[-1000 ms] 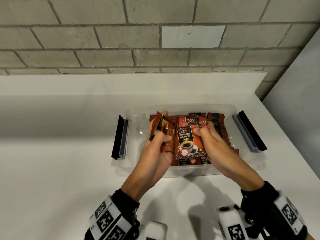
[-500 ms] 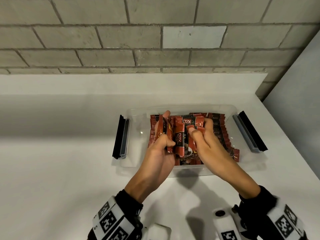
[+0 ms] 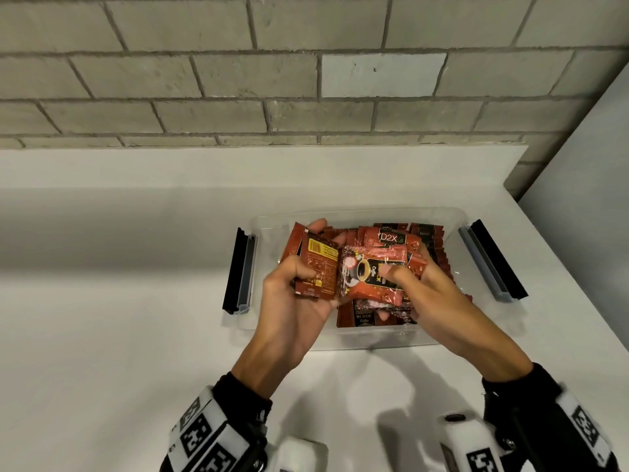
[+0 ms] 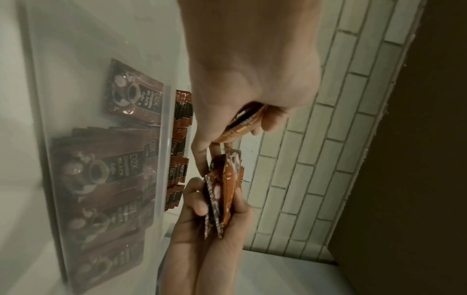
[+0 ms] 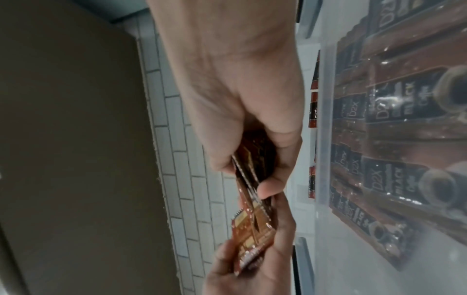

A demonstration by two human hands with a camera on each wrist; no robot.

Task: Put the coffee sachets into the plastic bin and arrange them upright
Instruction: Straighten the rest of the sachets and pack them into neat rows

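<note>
A clear plastic bin (image 3: 439, 337) sits on the white counter with several red and black coffee sachets (image 3: 429, 243) standing in rows inside it. Above the bin's left half, my left hand (image 3: 299, 274) grips a small stack of sachets (image 3: 318, 267) with the barcode back facing up. Beside it, my right hand (image 3: 405, 284) pinches another few sachets (image 3: 369, 277), turned sideways with the cup picture to the left. The two stacks touch edge to edge. In the wrist views the left hand (image 4: 252, 123) and the right hand (image 5: 257, 175) each clamp their sachets between thumb and fingers.
Black and grey latch handles (image 3: 240, 270) (image 3: 490, 264) stick out from the bin's short sides. A brick wall (image 3: 306, 80) runs behind the counter (image 3: 102, 335). A grey panel (image 3: 585, 206) bounds the right side.
The right hand's sachets have gone from upright and facing me to lying sideways. The left hand's stack has turned so its barcode back shows. Both hands stayed over the bin.
</note>
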